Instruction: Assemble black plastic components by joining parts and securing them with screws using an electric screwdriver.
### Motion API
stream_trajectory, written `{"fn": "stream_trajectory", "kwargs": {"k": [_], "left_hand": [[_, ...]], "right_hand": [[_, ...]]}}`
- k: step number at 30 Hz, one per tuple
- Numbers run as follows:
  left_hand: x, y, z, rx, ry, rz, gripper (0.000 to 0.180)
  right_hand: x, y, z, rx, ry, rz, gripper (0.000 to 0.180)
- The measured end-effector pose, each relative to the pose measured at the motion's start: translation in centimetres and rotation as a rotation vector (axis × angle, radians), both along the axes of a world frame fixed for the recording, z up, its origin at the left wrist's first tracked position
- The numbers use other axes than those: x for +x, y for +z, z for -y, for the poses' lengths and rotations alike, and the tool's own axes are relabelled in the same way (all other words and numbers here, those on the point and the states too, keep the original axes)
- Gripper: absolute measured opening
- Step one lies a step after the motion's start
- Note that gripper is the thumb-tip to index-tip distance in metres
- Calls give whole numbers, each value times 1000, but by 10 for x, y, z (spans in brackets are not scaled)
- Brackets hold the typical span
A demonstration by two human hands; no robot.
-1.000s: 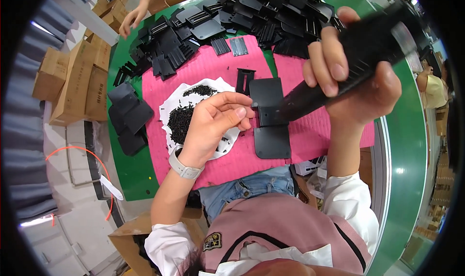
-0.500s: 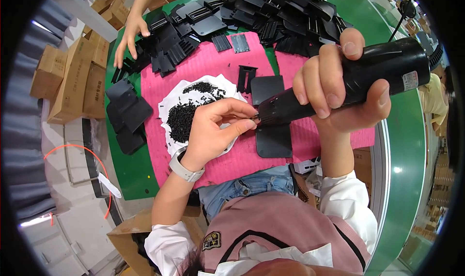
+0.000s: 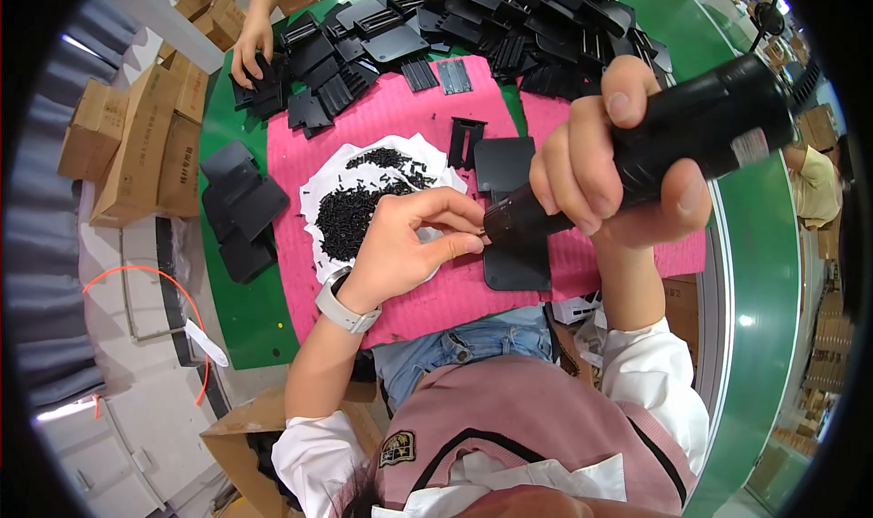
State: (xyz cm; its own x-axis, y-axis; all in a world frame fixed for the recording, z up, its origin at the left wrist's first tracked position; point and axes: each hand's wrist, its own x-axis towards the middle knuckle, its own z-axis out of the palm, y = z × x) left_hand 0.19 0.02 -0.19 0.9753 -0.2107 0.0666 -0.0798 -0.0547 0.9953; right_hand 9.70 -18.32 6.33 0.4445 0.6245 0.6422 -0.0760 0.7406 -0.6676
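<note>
My right hand (image 3: pixel 609 168) is wrapped around a thick black electric screwdriver (image 3: pixel 705 122), tilted with its narrow end down to the left. At that tip my left hand (image 3: pixel 405 241) pinches with thumb and forefinger; whatever lies between the fingertips is hidden. Beneath the tip is a flat black plastic part (image 3: pixel 516 268) with two broad plates, partly covered by the screwdriver. Beside my left hand, many small black screws (image 3: pixel 341 227) lie heaped on a crumpled white sheet (image 3: pixel 314 163). A slotted black bracket (image 3: pixel 466 142) lies just beyond the part.
A pink foam mat (image 3: pixel 400 118) covers part of the green table (image 3: pixel 245 327). Black plastic parts (image 3: pixel 396 40) are piled along the far side, and more black plates (image 3: pixel 241 204) are stacked at left. A co-worker's hand (image 3: pixel 252 50) touches parts at the far left.
The screwdriver and my right hand have shifted slightly left. My left hand stays nearly in place. The co-worker's hand has moved to the right and its fingers have closed on black parts.
</note>
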Motion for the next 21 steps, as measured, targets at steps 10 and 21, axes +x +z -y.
{"fn": "stream_trajectory", "kwargs": {"k": [10,21], "left_hand": [[4,-9,2,18,218,-42,28],[25,-19,15,-98,61,-300,40]], "right_hand": [[9,-2,8,-14,-140,-93,42],[4,-9,2,-138,-259,-106,40]]}}
